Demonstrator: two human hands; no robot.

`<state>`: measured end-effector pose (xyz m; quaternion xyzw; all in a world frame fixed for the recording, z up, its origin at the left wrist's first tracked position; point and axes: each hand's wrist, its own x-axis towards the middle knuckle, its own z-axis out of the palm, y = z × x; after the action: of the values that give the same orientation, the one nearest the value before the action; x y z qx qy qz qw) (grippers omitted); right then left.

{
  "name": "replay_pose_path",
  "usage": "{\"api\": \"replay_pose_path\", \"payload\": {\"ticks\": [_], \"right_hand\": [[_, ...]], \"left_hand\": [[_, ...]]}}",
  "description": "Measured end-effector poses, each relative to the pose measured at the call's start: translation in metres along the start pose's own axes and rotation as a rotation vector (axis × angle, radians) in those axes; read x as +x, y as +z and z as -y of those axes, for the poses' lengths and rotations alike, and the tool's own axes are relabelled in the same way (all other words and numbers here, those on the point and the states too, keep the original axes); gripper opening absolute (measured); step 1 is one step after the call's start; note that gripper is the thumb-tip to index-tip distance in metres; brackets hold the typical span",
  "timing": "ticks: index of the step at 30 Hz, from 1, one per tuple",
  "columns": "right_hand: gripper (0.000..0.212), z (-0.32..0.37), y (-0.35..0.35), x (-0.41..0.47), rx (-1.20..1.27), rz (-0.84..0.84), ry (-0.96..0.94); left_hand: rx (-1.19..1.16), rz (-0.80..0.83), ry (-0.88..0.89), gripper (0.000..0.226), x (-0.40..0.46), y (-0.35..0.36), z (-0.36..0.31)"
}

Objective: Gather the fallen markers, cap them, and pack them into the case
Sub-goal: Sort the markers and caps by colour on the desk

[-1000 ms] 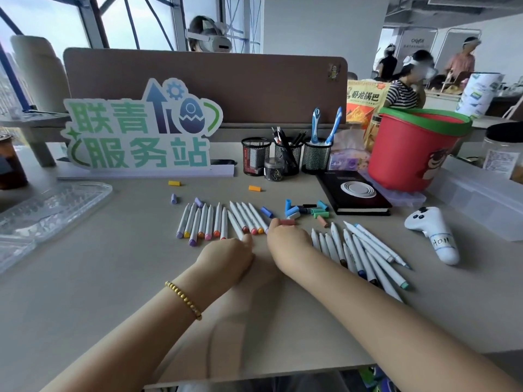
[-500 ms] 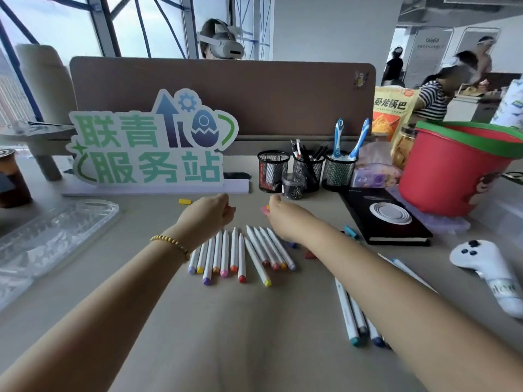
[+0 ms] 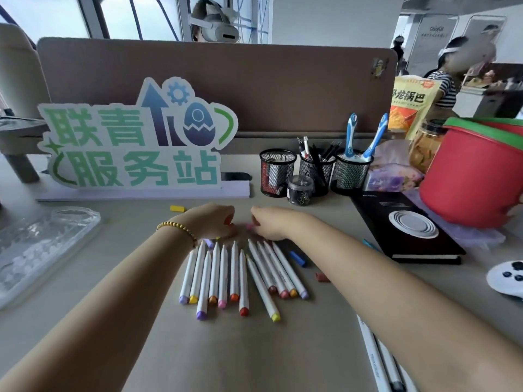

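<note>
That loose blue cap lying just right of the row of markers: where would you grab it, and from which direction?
Pinch the blue cap across its short width, on its two long sides, coming straight down from above. It lies flat on the desk, slanted, and apart from the nearest marker, so both long sides look free. The right forearm passes just beside it, so the right hand seems the nearer one.

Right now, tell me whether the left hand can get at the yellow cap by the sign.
Probably yes. The yellow cap lies alone on bare table, just beyond the left hand, with nothing between them.
</note>
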<state>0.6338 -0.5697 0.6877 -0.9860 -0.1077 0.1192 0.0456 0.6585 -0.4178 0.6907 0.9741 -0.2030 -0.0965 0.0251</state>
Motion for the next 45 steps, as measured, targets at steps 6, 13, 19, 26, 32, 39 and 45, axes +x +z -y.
{"api": "replay_pose_path", "payload": {"ticks": [6,13,19,26,32,39,45], "right_hand": [[0.033,-0.006,-0.016,-0.025,0.272,-0.046,-0.005],[0.032,-0.044,-0.031,-0.074,0.416,-0.162,0.032],[0.020,-0.062,-0.017,-0.110,0.283,-0.100,0.050],[0.018,-0.064,0.004,-0.133,0.132,-0.048,0.059],[0.031,-0.064,0.017,-0.134,0.023,-0.078,0.053],[0.025,-0.065,0.024,-0.134,-0.049,-0.047,0.059],[0.023,-0.073,0.002,-0.147,0.090,-0.051,0.057]], "left_hand": [[0.020,-0.088,-0.002,0.040,-0.015,0.000,0.009],[-0.026,-0.327,0.066,0.035,-0.042,0.001,-0.013],[-0.089,-0.321,0.327,0.029,-0.055,0.016,-0.057],[-0.011,-0.281,0.289,0.034,-0.044,0.032,-0.097],[0.092,-0.247,0.283,0.032,-0.040,0.030,-0.112],[0.053,-0.208,0.301,0.021,-0.037,0.032,-0.123],[-0.085,-0.230,0.351,0.024,-0.038,0.028,-0.124]]}}
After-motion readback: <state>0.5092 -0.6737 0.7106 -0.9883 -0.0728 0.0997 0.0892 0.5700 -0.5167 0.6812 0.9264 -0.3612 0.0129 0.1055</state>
